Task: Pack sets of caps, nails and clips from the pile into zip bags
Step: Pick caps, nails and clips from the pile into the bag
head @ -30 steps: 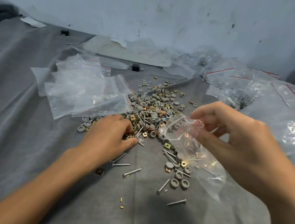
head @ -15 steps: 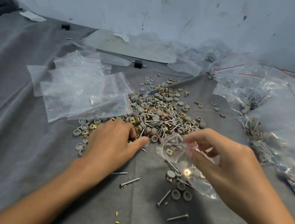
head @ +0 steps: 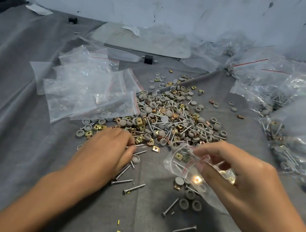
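The pile of grey caps, silver nails and brass clips is lying in the middle of the cloth-covered counter.

The left hand is resting palm down at the near left edge of the pile. Its fingers are curling onto a few nails there and its fingertips are touching them. Whether it is actually pinching one cannot be told.

The right hand is hovering just near of the pile's right half. It is pinching the open mouth of a clear zip bag between thumb and forefinger. The bag is hanging down from the fingers and trailing under the palm. A clip and a nail or two are showing through the plastic close to its red-lined opening. The bag's mouth is facing the left hand, and the two are sitting near each other but apart.

Loose nails are lying on the near side of the pile, partly under the left hand. A cluster of caps is sitting near of the pile, below the held bag. A single nail is lying nearer again.

A stack of empty bags is overlapping the pile's left edge. Filled bags are heaped to the right of the pile, and a small black block is sitting beyond it.
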Available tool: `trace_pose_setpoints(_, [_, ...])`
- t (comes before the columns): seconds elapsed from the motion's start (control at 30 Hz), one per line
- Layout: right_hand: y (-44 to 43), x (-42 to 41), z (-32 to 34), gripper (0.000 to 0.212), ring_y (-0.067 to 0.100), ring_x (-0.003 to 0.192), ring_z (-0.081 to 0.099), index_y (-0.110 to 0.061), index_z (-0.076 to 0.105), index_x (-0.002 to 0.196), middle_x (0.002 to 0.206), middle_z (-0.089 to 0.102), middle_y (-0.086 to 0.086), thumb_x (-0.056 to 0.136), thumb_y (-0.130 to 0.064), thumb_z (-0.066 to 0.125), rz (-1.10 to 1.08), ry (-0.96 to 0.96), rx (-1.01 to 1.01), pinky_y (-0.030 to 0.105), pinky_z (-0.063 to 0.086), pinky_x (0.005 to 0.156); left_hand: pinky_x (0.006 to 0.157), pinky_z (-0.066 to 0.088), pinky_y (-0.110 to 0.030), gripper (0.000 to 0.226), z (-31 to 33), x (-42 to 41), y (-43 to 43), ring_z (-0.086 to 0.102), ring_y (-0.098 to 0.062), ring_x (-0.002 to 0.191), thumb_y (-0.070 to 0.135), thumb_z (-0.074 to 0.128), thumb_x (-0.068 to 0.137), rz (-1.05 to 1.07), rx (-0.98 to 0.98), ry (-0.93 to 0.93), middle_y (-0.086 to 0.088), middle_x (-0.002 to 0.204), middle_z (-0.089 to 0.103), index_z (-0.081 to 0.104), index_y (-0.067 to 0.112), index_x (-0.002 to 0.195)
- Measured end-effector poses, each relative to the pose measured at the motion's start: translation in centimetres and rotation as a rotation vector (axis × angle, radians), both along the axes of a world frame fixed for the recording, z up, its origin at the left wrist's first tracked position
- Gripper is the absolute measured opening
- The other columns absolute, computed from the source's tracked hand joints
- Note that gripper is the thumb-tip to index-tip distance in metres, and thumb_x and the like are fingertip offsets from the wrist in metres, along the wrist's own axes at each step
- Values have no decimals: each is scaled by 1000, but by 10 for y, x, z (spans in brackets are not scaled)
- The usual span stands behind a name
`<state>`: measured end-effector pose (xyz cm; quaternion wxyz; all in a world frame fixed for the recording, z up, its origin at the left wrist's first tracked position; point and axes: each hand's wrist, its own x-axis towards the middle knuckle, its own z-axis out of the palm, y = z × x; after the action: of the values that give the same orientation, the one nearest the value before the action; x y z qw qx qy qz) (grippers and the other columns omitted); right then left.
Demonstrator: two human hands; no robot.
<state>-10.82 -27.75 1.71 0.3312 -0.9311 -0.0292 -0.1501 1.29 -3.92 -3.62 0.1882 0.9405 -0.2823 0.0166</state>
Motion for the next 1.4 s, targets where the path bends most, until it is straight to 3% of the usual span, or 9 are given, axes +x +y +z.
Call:
trace_pose_setpoints(0.37, [8,4,-4,23,-1,94,61,-40,70,100,101,65,-31,87,-22,73,-25,51,-6,16,44,78,81,38,-24,27,13,-3,6,61,-13,103,30,60,98,-4,-209,-12,9,109,69,66,24,123])
trace_pose_setpoints(0.53, [13,4,-8,21,-3,94,59,-42,70,101,98,64,-32,87,-26,71,-21,82,-41,12,41,77,65,37,-8,4,17,-7,6,60,4,79,30,70,91,14,-371,-6,23,78,66,68,33,92])
trace_pose_setpoints(0.67, [14,3,-6,23,-9,91,58,-43,69,100,101,64,-34,87,-25,74,-35,67,-46,6,39,78,68,47,-18,10,20,-13,8,64,-4,79,26,74,89,-3,-486,59,23,86,68,69,34,92])
trace_pose_setpoints(0.77, [17,4,-6,23,-8,92,59,-43,69,99,99,63,-36,87,-24,75,-30,67,-53,5,39,78,66,45,-12,12,18,-31,-4,65,-2,76,25,77,88,-26,-592,81,23,85,68,70,33,95])
trace_pose_setpoints(0.9, [20,7,-7,22,-2,89,63,-40,70,99,91,64,-34,88,-22,76,0,105,-3,9,42,74,70,45,-9,22,15,-44,-18,63,6,82,47,68,86,-92,-552,150,24,88,69,68,36,106])
trace_pose_setpoints(1.0, [19,12,-7,20,1,85,65,-41,71,97,88,67,-28,88,-25,75,-18,94,57,11,44,70,71,44,-12,10,16,-18,5,61,8,82,34,67,92,28,-551,69,25,87,68,68,34,102])
trace_pose_setpoints(1.13, [20,21,-9,23,3,83,66,-43,71,98,89,67,-24,89,-23,75,-24,106,74,12,45,66,82,48,-32,14,16,7,32,59,-1,89,43,71,86,33,-194,137,20,90,63,64,36,96])
trace_pose_setpoints(1.23, [22,24,-8,22,-2,84,64,-43,70,98,88,65,-32,88,-24,74,-18,120,53,12,42,70,90,43,-34,36,13,0,21,51,-11,103,62,66,81,6,43,174,16,102,55,58,38,106])
trace_pose_setpoints(1.4, [21,22,-10,19,-4,91,62,-42,70,98,92,65,-35,88,-25,73,-13,96,56,9,42,73,96,39,-36,44,14,-3,-1,49,-16,112,66,59,86,-6,149,65,10,113,56,58,36,119])
